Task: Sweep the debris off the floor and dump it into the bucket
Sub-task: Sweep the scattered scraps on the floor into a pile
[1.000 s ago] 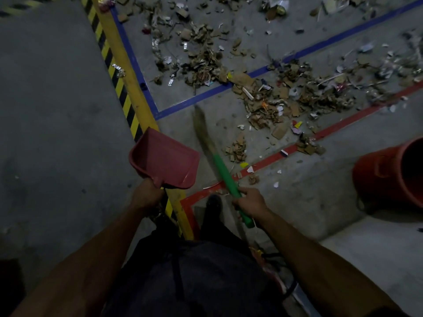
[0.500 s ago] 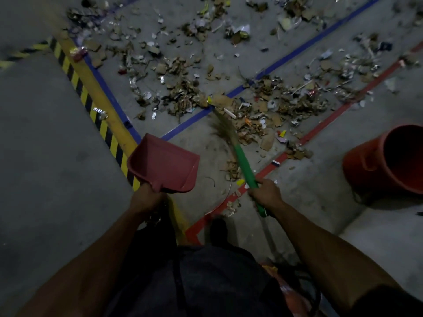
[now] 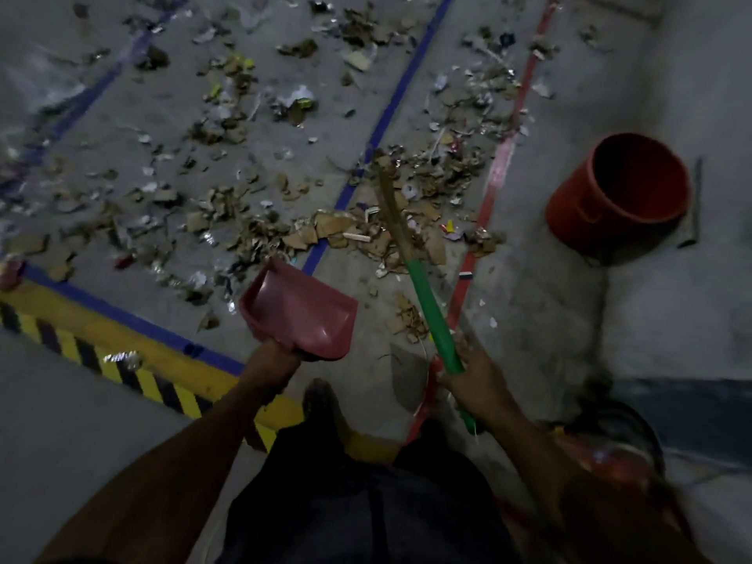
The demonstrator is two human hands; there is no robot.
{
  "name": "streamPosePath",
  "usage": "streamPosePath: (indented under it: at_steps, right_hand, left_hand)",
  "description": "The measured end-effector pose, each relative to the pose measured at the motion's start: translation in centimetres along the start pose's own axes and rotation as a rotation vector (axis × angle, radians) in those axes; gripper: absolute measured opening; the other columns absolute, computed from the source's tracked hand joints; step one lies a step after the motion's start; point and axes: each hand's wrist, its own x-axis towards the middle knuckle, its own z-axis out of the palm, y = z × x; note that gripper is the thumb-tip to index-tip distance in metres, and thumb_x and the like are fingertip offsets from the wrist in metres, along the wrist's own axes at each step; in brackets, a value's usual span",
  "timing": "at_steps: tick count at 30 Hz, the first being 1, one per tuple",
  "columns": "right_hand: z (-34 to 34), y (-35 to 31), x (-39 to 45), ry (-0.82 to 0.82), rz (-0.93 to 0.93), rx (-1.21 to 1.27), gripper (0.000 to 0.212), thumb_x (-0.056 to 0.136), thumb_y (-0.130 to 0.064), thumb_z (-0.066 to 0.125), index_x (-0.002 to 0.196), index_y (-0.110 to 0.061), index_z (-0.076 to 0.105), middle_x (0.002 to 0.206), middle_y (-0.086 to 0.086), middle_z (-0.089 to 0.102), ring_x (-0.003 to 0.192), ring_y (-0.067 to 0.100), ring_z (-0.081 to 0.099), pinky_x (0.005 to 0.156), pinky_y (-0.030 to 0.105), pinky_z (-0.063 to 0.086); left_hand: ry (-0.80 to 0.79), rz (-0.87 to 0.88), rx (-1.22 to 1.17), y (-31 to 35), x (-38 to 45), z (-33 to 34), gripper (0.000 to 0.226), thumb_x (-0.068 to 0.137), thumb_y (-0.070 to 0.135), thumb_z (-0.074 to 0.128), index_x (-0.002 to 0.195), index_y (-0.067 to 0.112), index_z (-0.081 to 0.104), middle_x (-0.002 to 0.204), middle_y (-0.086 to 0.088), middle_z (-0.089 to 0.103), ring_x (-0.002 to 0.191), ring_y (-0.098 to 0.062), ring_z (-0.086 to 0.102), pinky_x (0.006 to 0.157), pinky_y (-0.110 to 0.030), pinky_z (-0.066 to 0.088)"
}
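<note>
Both hands are busy: your left hand [image 3: 276, 356] grips the pink dustpan [image 3: 299, 309] raised and ready, your right hand [image 3: 468, 370] wraps the green-handled broom [image 3: 423, 297], bristles reaching into cardboard debris [image 3: 358, 234], orange bucket [image 3: 618, 193] waiting far right.

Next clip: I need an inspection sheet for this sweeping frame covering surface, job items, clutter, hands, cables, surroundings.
Surface: grey concrete floor with blue, red and yellow-black tape lines.
Job's things: red dustpan held off the floor; green-handled broom, bristles in debris; orange bucket standing at right, nothing seen in the visible part.
Clutter: cardboard and paper scraps scattered widely.
Hands: left hand grips dustpan; right hand grips broom.
Cables: dark cord loops at lower right, blurred.
Surroundings: dim lighting.
</note>
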Motion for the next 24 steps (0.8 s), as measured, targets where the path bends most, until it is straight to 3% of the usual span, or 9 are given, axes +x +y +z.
streamPosePath:
  at_steps: [4, 7, 9, 12, 14, 16, 18, 22, 24]
  right_hand:
    - [2.0, -1.2, -2.1, 0.057, 0.120, 0.094, 0.043, 0.071, -0.023, 0.068, 0.114, -0.024, 0.068, 0.084, 0.003, 0.070, 0.073, 0.023, 0.066, 0.060, 0.029, 0.052]
    - [2.9, -1.3, -3.8, 0.088, 0.181, 0.212, 0.039, 0.073, -0.018, 0.070, 0.112, -0.021, 0.066, 0.085, 0.001, 0.068, 0.071, 0.021, 0.065, 0.058, 0.024, 0.049]
    - [3.6, -0.8, -4.8, 0.122, 0.248, 0.331, 0.041, 0.075, -0.007, 0.069, 0.115, -0.016, 0.065, 0.082, 0.005, 0.066, 0.061, 0.019, 0.064, 0.045, 0.021, 0.048]
    - [4.7, 1.0, -5.8, 0.195, 0.351, 0.491, 0.042, 0.081, 0.001, 0.065, 0.122, -0.008, 0.061, 0.075, 0.003, 0.059, 0.041, 0.004, 0.054, 0.031, 0.011, 0.036]
    - [5.6, 2.4, -6.6, 0.225, 0.422, 0.542, 0.037, 0.083, -0.004, 0.067, 0.120, -0.008, 0.063, 0.077, 0.002, 0.061, 0.049, 0.006, 0.057, 0.038, 0.013, 0.043]
    - [6.4, 3.5, -7.5, 0.230, 0.496, 0.583, 0.037, 0.083, -0.010, 0.069, 0.120, -0.011, 0.063, 0.094, 0.008, 0.068, 0.077, 0.022, 0.067, 0.066, 0.028, 0.058]
    - [7.2, 4.3, -8.0, 0.262, 0.577, 0.647, 0.035, 0.083, -0.014, 0.069, 0.118, -0.014, 0.065, 0.103, 0.011, 0.069, 0.092, 0.030, 0.067, 0.082, 0.042, 0.058]
    - [9.2, 5.0, -7.9, 0.319, 0.720, 0.782, 0.030, 0.085, -0.008, 0.067, 0.115, -0.004, 0.065, 0.097, 0.012, 0.067, 0.084, 0.028, 0.064, 0.073, 0.035, 0.054]
    - [10.4, 4.4, -7.8, 0.387, 0.804, 0.833, 0.032, 0.085, -0.013, 0.070, 0.115, -0.002, 0.064, 0.097, 0.016, 0.067, 0.083, 0.030, 0.063, 0.066, 0.032, 0.047]
  left_hand:
    - [-0.048, 0.013, 0.049, 1.5, 1.4, -1.9, 0.025, 0.067, 0.030, 0.067, 0.059, 0.014, 0.049, 0.041, 0.000, 0.046, 0.038, -0.020, 0.044, 0.046, -0.025, 0.038]
    - [-0.100, 0.022, 0.061, 3.1, 1.4, -1.9, 0.026, 0.061, 0.028, 0.068, 0.068, 0.012, 0.049, 0.053, -0.009, 0.046, 0.041, -0.021, 0.043, 0.047, -0.029, 0.038]
    - [-0.139, 0.014, 0.059, 4.2, 1.2, -1.6, 0.037, 0.049, 0.034, 0.065, 0.077, 0.014, 0.051, 0.063, -0.012, 0.051, 0.044, -0.021, 0.044, 0.046, -0.028, 0.038]
    - [-0.193, 0.022, 0.079, 5.2, 1.3, -0.4, 0.045, 0.058, 0.028, 0.075, 0.092, 0.003, 0.058, 0.073, -0.014, 0.055, 0.052, -0.022, 0.047, 0.048, -0.029, 0.038]
    - [-0.209, 0.052, 0.108, 5.5, 1.8, 0.4, 0.035, 0.074, 0.018, 0.075, 0.099, -0.001, 0.058, 0.077, -0.015, 0.055, 0.056, -0.023, 0.049, 0.049, -0.030, 0.038]
    - [-0.219, 0.085, 0.157, 5.7, 2.2, 1.0, 0.028, 0.082, 0.018, 0.071, 0.100, 0.001, 0.057, 0.082, -0.016, 0.057, 0.061, -0.025, 0.051, 0.053, -0.033, 0.041]
    - [-0.245, 0.136, 0.199, 6.4, 2.5, 1.6, 0.027, 0.085, 0.024, 0.065, 0.101, 0.003, 0.057, 0.088, -0.020, 0.059, 0.062, -0.031, 0.055, 0.057, -0.039, 0.046]
    - [-0.346, 0.212, 0.333, 8.6, 4.8, 2.6, 0.070, 0.072, 0.047, 0.056, 0.124, 0.001, 0.053, 0.123, -0.033, 0.055, 0.110, -0.053, 0.054, 0.090, -0.061, 0.047]
    - [-0.394, 0.186, 0.405, 9.6, 6.8, 3.0, 0.071, 0.072, 0.048, 0.062, 0.127, 0.003, 0.053, 0.127, -0.033, 0.053, 0.114, -0.051, 0.053, 0.094, -0.061, 0.046]
